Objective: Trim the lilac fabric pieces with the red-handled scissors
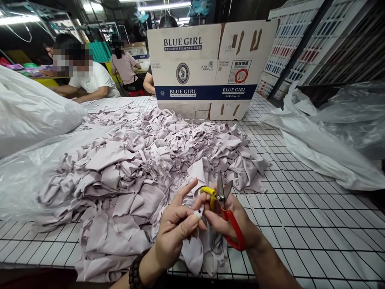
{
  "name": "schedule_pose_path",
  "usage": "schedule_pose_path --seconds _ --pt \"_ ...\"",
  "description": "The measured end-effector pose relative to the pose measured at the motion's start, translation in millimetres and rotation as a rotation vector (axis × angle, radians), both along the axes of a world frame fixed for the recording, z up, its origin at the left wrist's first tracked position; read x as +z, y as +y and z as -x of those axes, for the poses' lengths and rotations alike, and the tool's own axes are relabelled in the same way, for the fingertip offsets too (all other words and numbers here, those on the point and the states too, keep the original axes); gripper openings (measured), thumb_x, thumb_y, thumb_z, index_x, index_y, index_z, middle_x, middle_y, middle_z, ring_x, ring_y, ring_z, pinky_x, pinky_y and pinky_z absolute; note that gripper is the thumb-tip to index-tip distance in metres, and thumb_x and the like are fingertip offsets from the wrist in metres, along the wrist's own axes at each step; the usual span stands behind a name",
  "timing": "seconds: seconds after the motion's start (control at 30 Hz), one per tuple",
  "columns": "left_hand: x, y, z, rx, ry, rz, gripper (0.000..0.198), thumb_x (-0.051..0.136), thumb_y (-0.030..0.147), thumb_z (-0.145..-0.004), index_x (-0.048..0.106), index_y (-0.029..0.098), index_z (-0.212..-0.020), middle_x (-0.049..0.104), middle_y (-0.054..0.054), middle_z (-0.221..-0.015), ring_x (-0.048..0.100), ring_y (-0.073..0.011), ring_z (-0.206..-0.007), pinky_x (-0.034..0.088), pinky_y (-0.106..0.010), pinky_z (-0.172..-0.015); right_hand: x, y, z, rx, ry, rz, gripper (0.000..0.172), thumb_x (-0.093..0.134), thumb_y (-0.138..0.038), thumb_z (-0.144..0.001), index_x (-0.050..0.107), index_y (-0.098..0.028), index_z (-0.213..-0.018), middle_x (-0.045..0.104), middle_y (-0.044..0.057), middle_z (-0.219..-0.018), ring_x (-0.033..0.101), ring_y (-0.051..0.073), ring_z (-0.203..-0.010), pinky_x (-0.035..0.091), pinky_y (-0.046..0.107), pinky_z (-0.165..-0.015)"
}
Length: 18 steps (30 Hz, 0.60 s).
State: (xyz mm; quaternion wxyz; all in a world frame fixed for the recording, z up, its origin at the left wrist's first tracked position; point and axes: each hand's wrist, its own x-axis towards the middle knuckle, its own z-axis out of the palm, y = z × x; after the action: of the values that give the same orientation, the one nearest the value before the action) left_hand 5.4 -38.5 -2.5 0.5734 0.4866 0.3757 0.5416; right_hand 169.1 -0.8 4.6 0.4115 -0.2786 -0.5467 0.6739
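At the near edge of the table, my left hand [176, 226] is closed, with thumb and fingers pinching a small white label [197, 214] that bears a dark mark. A pale lilac fabric piece [192, 253] hangs below the fingers; how it joins the label is hidden. My right hand [219, 223] holds scissors [223, 197] with red and yellow handles, their blades spread and pointing away from me. Its fingertips are close to the label, though contact cannot be made out. Just beyond both hands lies a large heap of lilac fabric pieces [126, 164].
A Blue Girl beer carton [207, 52] stands behind the heap on the grid-patterned table [300, 224]. Clear plastic bags lie at left [36, 108] and right [327, 140]. Other people sit beyond, one in a white shirt [94, 80]. Stacked crates [306, 52] rise at back right.
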Motion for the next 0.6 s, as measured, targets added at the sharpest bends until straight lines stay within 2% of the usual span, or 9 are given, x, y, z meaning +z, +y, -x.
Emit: schedule_pose_path --seconds 0.07,0.13,0.2,0.27,0.33,0.4,0.5,0.6 --pt "-1.4 -1 3 -0.016 -0.006 0.055 0.030 0.065 0.039 -0.083 0.076 0.016 -0.066 0.044 -0.008 -0.149 0.061 -0.0340 -0.111 0.055 -0.034 -0.079 6.4 7 2 0.057 -0.005 -0.065 0.027 0.067 -0.015 -0.079 0.046 -0.024 -0.093 0.060 -0.002 -0.082 0.053 0.010 -0.063 0.043 0.025 -0.059" --pt "-3.1 -2 6 -0.027 -0.010 0.094 0.032 0.065 0.041 -0.082 0.075 0.015 -0.066 0.043 -0.009 -0.149 0.066 -0.0302 -0.099 0.052 -0.027 -0.061 11.4 12 5 0.075 -0.032 -0.121 0.030 0.067 -0.009 -0.076 0.045 -0.024 -0.091 0.062 -0.001 -0.087 0.053 0.010 -0.066 0.043 0.023 -0.059" --pt "-3.7 -3 8 -0.030 -0.031 0.108 0.034 0.065 0.042 -0.082 0.075 0.014 -0.065 0.042 -0.011 -0.150 0.068 -0.0212 -0.078 0.045 -0.023 -0.049 14.3 14 8 0.079 -0.043 -0.144 0.032 0.064 -0.005 -0.075 0.044 -0.024 -0.091 0.062 -0.002 -0.086 0.053 0.009 -0.067 0.043 0.022 -0.061" --pt "-2.7 -3 10 -0.028 -0.058 0.125 0.035 0.066 0.042 -0.082 0.075 0.013 -0.066 0.038 -0.011 -0.153 0.061 -0.0092 -0.055 0.040 -0.023 -0.044 14.7 14 10 0.106 -0.021 -0.128 0.033 0.064 -0.004 -0.075 0.042 -0.025 -0.090 0.061 -0.003 -0.084 0.054 0.009 -0.067 0.044 0.023 -0.062" --pt "-1.0 -4 11 -0.028 -0.070 0.143 0.034 0.066 0.041 -0.081 0.075 0.012 -0.066 0.032 -0.011 -0.156 0.051 -0.0020 -0.044 0.037 -0.023 -0.041 13.0 13 11 0.146 0.010 -0.080 0.034 0.065 -0.005 -0.075 0.041 -0.025 -0.089 0.059 -0.004 -0.085 0.055 0.010 -0.066 0.045 0.024 -0.062" --pt "0.4 -4 12 -0.027 -0.061 0.153 0.035 0.066 0.042 -0.081 0.075 0.012 -0.067 0.039 -0.013 -0.152 0.051 -0.0033 -0.044 0.037 -0.024 -0.041 10.6 12 12 0.179 0.027 -0.036 0.036 0.066 -0.005 -0.075 0.041 -0.025 -0.090 0.057 -0.004 -0.087 0.057 0.010 -0.066 0.047 0.026 -0.062" --pt "0.9 -5 15 -0.014 -0.037 0.151 0.036 0.065 0.044 -0.080 0.075 0.012 -0.066 0.054 -0.016 -0.140 0.056 -0.0099 -0.052 0.039 -0.024 -0.042 9.4 14 13 0.234 0.015 -0.033 0.035 0.066 -0.005 -0.076 0.042 -0.025 -0.092 0.055 -0.004 -0.087 0.057 0.010 -0.067 0.048 0.027 -0.064" --pt "0.1 -6 18 0.011 -0.041 0.135 0.037 0.066 0.046 -0.080 0.074 0.013 -0.066 0.053 -0.016 -0.141 0.060 -0.0134 -0.059 0.041 -0.025 -0.045 12.8 16 15 0.251 -0.006 -0.088 0.032 0.064 -0.007 -0.078 0.043 -0.024 -0.094 0.056 -0.002 -0.091 0.056 0.009 -0.070 0.047 0.024 -0.064"
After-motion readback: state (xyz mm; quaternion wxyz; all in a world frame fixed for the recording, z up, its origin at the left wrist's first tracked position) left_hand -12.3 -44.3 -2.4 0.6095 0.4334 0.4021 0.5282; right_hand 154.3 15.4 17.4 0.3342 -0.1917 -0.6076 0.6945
